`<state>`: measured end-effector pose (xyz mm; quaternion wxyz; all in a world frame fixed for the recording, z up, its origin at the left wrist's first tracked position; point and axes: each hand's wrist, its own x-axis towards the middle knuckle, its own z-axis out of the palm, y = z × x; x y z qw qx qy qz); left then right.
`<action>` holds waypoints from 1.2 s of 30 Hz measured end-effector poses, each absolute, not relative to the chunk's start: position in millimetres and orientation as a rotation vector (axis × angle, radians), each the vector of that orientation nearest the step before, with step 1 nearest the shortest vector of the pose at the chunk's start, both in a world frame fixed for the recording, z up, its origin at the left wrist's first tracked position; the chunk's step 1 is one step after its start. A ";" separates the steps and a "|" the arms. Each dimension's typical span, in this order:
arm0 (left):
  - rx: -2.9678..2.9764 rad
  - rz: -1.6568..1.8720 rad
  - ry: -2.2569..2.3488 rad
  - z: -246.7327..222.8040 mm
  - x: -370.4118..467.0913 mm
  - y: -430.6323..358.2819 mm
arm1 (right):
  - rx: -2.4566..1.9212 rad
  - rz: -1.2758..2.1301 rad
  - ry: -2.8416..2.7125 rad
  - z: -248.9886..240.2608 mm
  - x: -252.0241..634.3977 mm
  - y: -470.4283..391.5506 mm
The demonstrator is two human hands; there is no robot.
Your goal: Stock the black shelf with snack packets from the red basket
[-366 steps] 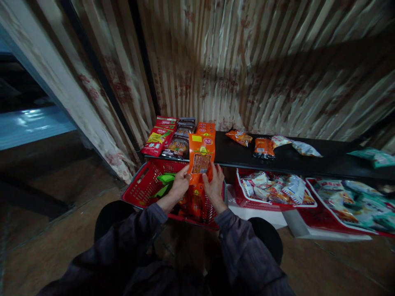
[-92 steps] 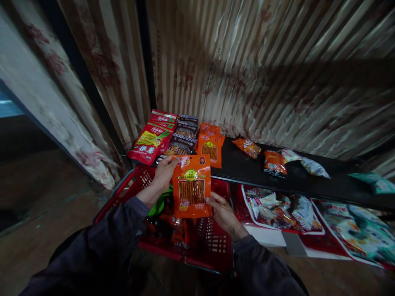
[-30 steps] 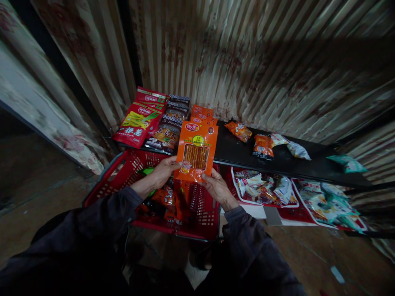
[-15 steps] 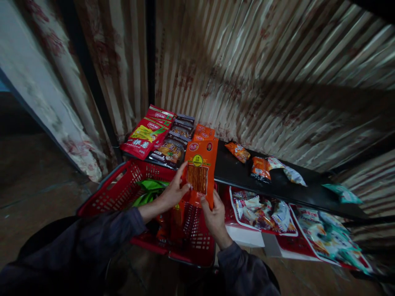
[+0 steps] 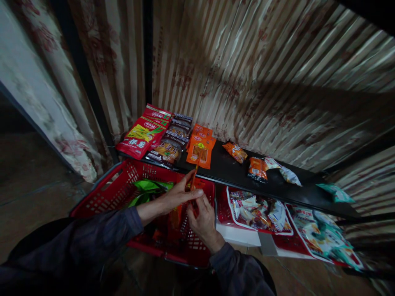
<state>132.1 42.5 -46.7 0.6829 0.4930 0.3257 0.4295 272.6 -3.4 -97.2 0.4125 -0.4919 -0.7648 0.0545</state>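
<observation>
Seen edge-on, an orange snack packet [image 5: 194, 179] is held upright between my two hands over the front of the shelf. My left hand [image 5: 177, 195] pinches its left side, with the thumb stretched across toward the right. Lower down, my right hand [image 5: 202, 218] closes round the bottom of the packet, which the fingers mostly hide. Just beyond them, similar orange packets [image 5: 202, 150] lie overlapped on the black shelf. Beneath both hands is a red shopping basket [image 5: 101, 195] containing a green bag [image 5: 148, 189] and more orange packets [image 5: 175, 216].
Left of the orange row lie brown packets [image 5: 168, 150] and red packets [image 5: 143, 133]. Small snack bags [image 5: 257, 168] are scattered along the black shelf [image 5: 277, 193]. Under it stand red baskets of snacks [image 5: 259, 213]. A floral curtain [image 5: 247, 74] hangs behind, beside a dark post [image 5: 148, 53].
The packet has turned from facing me to edge-on and come slightly lower. My hands have drawn closer together, uncovering the orange packets on the shelf.
</observation>
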 end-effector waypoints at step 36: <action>0.619 0.799 0.636 -74.3 124.4 41.4 | -0.982 1.126 -0.497 -77.4 307.6 42.1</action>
